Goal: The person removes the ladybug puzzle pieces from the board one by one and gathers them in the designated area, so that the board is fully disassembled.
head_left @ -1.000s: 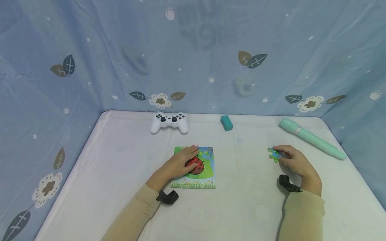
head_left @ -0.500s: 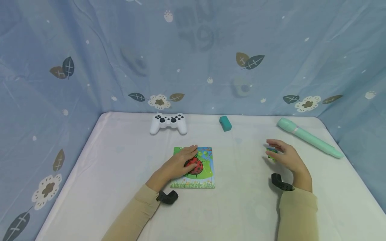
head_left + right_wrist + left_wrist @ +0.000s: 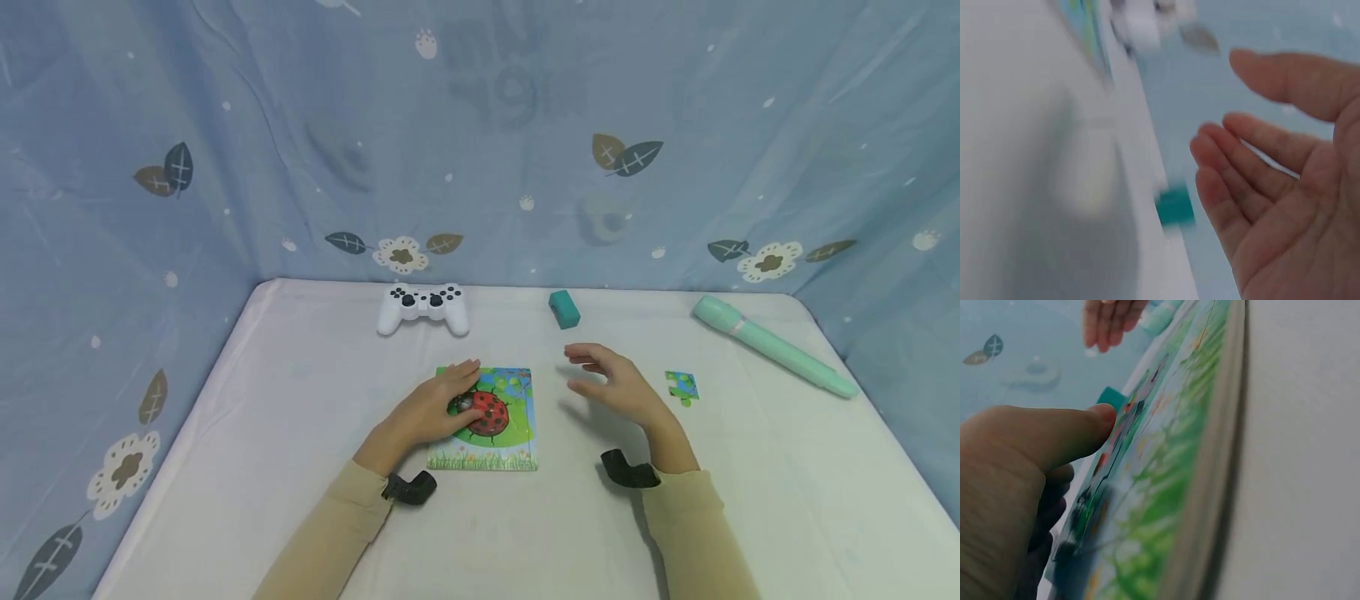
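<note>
A square jigsaw puzzle (image 3: 487,457) with a red ladybug on a green and blue ground lies flat in the middle of the table. My left hand (image 3: 431,408) rests on its left part, fingers extended toward the far edge and thumb over the ladybug. The left wrist view shows that thumb (image 3: 1079,431) low over the puzzle's surface. To the right of the puzzle, my right hand (image 3: 617,390) hovers above the table with nothing in it, fingers relaxed and thumb apart. A loose puzzle piece (image 3: 684,387), blue and green, lies on the table farther right.
At the back stand a white game controller (image 3: 423,308) and a small teal block (image 3: 564,309). A mint-green microphone-shaped stick (image 3: 772,346) lies slanted at the right. Blue patterned cloth (image 3: 480,150) hangs behind the white tabletop (image 3: 300,400) and at its sides.
My right hand has let go of the puzzle piece on the table and moved left toward the puzzle. The left hand has slid slightly left on the puzzle, uncovering more of the ladybug.
</note>
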Demonstrator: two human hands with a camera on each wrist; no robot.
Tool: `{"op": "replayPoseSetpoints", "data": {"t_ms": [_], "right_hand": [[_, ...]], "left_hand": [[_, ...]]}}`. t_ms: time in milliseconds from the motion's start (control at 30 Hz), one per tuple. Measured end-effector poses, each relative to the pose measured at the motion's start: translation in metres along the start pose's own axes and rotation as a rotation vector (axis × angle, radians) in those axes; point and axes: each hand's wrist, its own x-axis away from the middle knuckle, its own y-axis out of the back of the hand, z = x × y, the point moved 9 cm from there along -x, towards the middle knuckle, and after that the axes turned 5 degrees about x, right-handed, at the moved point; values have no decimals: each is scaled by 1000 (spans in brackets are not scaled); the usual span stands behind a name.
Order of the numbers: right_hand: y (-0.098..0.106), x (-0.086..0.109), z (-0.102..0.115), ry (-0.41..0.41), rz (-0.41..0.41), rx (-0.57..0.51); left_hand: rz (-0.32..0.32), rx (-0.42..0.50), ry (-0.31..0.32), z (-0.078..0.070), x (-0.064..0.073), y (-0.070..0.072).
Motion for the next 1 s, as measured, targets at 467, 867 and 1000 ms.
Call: {"op": "replayPoseSetpoints", "data": {"t_ms": [467, 867, 1000], "right_hand": [[-86, -30, 43, -22, 106, 44], [-103, -31, 41, -26, -22, 203], [-104, -34, 39, -31, -47, 209]], "left_hand": [[-46, -4, -42, 8, 19, 8], [-62, -1, -5, 13, 22, 7], [-65, 10, 8, 16, 20, 7]]}}
